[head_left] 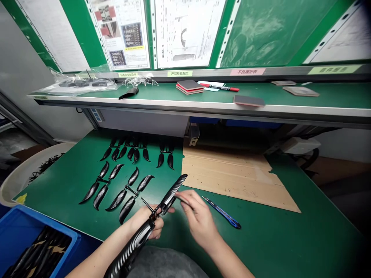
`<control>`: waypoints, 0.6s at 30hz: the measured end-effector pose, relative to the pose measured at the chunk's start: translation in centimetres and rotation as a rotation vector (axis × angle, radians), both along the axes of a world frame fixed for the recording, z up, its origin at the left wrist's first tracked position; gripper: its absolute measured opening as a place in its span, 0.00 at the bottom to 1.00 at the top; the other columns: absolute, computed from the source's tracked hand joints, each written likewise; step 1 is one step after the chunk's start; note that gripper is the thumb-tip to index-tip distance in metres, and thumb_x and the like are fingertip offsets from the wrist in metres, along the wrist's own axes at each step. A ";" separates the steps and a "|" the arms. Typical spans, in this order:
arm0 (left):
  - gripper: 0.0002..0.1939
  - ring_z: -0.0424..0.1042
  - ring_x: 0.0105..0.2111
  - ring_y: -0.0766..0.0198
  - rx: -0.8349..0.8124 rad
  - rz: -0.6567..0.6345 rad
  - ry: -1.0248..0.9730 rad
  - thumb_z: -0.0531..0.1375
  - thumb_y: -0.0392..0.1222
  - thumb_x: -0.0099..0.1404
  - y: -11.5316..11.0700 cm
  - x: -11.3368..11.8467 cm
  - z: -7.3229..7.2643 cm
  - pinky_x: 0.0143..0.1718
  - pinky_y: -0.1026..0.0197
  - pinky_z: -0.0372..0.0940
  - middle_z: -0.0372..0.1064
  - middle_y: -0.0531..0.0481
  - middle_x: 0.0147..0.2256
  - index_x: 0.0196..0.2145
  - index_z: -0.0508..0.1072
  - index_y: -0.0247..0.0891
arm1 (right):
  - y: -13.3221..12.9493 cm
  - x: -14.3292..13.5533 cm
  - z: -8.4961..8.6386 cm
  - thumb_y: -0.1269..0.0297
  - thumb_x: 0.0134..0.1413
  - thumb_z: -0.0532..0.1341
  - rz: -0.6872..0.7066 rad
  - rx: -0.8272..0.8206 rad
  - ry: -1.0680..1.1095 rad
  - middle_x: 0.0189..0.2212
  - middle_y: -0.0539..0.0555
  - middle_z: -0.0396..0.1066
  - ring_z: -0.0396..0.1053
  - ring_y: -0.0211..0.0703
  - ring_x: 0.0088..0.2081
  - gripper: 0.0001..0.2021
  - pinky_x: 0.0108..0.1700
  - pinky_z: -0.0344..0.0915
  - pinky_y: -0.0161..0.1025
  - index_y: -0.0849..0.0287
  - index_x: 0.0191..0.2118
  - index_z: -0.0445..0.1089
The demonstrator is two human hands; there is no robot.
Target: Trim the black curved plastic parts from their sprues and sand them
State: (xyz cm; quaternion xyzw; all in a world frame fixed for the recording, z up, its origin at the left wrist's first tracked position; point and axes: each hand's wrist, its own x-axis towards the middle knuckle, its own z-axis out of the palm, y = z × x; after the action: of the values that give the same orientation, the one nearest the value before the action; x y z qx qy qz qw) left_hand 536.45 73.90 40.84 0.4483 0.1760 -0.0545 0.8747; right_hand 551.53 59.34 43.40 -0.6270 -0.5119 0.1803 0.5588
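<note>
My left hand [156,228] is closed around the middle of a black moulded part with glossy ribbed blades [139,239]. One blade points up and away, another runs down towards my lap, and a thin sprue sticks out by my fingers. My right hand [199,220] pinches a thin, flat, greyish pad [183,199], seen nearly edge-on, resembling the sanding pads on the shelf. Its tip meets the edge of the upper blade. Left of my hands, several similar ribbed blade parts [131,189], joined by short runners, lie on the green table [179,247].
A blue utility knife [223,212] lies right of my right hand, near a cardboard sheet [232,177]. The shelf holds stacked sanding pads [189,85] and a red marker [223,88]. At left stand a blue bin [72,237] of black parts and a pale tub [8,185].
</note>
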 end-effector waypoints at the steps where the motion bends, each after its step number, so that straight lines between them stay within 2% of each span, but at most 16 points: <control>1: 0.27 0.51 0.10 0.71 -0.014 0.000 -0.004 0.56 0.52 0.61 -0.1 0.1 0.0 0.24 0.61 0.54 0.46 0.64 0.10 0.51 0.67 0.28 | 0.0 0.0 0.1 0.63 0.65 0.51 0.032 -0.012 -0.006 0.43 0.54 0.68 0.66 0.41 0.45 0.14 0.48 0.64 0.39 0.52 0.51 0.69; 4: 0.24 0.50 0.10 0.72 -0.041 0.012 -0.043 0.55 0.50 0.62 0.1 -0.2 0.0 0.24 0.62 0.53 0.46 0.64 0.11 0.51 0.68 0.32 | -0.4 0.4 0.5 0.61 0.65 0.50 0.330 -0.143 -0.016 0.39 0.54 0.70 0.68 0.41 0.42 0.14 0.45 0.66 0.39 0.52 0.46 0.72; 5: 0.24 0.50 0.11 0.72 -0.027 0.032 -0.052 0.55 0.50 0.61 0.3 -0.5 0.2 0.24 0.62 0.53 0.47 0.64 0.12 0.52 0.67 0.33 | -0.8 0.8 0.5 0.61 0.65 0.49 0.360 -0.190 -0.038 0.39 0.54 0.70 0.68 0.41 0.42 0.15 0.46 0.66 0.40 0.52 0.45 0.73; 6: 0.25 0.52 0.12 0.72 0.000 0.045 -0.051 0.56 0.50 0.62 0.6 -0.9 0.6 0.24 0.63 0.53 0.48 0.63 0.13 0.53 0.67 0.35 | -1.2 1.2 0.4 0.60 0.65 0.50 0.334 -0.239 -0.083 0.41 0.54 0.70 0.68 0.42 0.43 0.15 0.47 0.65 0.41 0.51 0.47 0.72; 8: 0.26 0.54 0.14 0.72 0.117 0.027 -0.005 0.55 0.52 0.63 1.2 -1.6 1.9 0.24 0.64 0.52 0.52 0.61 0.16 0.55 0.65 0.37 | -2.0 2.1 -0.3 0.60 0.62 0.54 0.180 -0.345 -0.213 0.47 0.54 0.68 0.65 0.45 0.48 0.15 0.52 0.63 0.45 0.48 0.53 0.67; 11: 0.26 0.64 0.23 0.67 0.511 -0.159 0.068 0.52 0.57 0.65 2.1 -2.5 4.4 0.28 0.63 0.57 0.65 0.53 0.24 0.54 0.69 0.40 | -2.6 3.6 -0.9 0.61 0.59 0.58 0.068 -0.461 -0.362 0.51 0.52 0.67 0.62 0.47 0.52 0.17 0.56 0.59 0.48 0.45 0.54 0.65; 13: 0.26 0.70 0.37 0.58 0.830 -0.300 0.100 0.51 0.59 0.65 2.5 -2.6 5.7 0.39 0.59 0.61 0.73 0.46 0.39 0.52 0.71 0.43 | -2.4 4.1 -0.3 0.60 0.62 0.53 0.003 -0.428 -0.357 0.50 0.52 0.68 0.63 0.44 0.52 0.14 0.56 0.59 0.45 0.47 0.51 0.67; 14: 0.27 0.69 0.45 0.53 0.966 -0.349 0.132 0.51 0.60 0.64 2.6 -2.5 6.0 0.45 0.58 0.60 0.72 0.46 0.47 0.53 0.70 0.45 | -2.1 4.1 0.3 0.59 0.64 0.51 -0.020 -0.394 -0.354 0.50 0.52 0.68 0.63 0.43 0.52 0.14 0.55 0.59 0.43 0.47 0.51 0.67; 16: 0.29 0.63 0.55 0.48 1.154 -0.399 0.205 0.52 0.62 0.62 2.6 -1.9 6.3 0.51 0.55 0.56 0.65 0.46 0.57 0.57 0.66 0.48 | -1.2 3.5 1.7 0.55 0.62 0.54 0.040 -0.347 -0.400 0.49 0.51 0.68 0.63 0.42 0.52 0.14 0.55 0.59 0.41 0.47 0.51 0.66; 18: 0.30 0.64 0.54 0.48 1.255 -0.411 0.218 0.50 0.63 0.63 2.1 -1.0 6.3 0.50 0.55 0.57 0.66 0.45 0.56 0.58 0.65 0.47 | -0.1 2.5 2.6 0.50 0.54 0.61 0.232 -0.356 -0.515 0.45 0.51 0.71 0.66 0.44 0.49 0.19 0.54 0.59 0.41 0.48 0.50 0.67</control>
State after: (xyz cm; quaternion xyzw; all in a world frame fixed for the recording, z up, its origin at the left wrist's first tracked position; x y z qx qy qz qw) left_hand 535.40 76.02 47.12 0.8885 0.1725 -0.1522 0.3969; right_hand 554.06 59.21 46.04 -0.6775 -0.6646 0.1651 0.2685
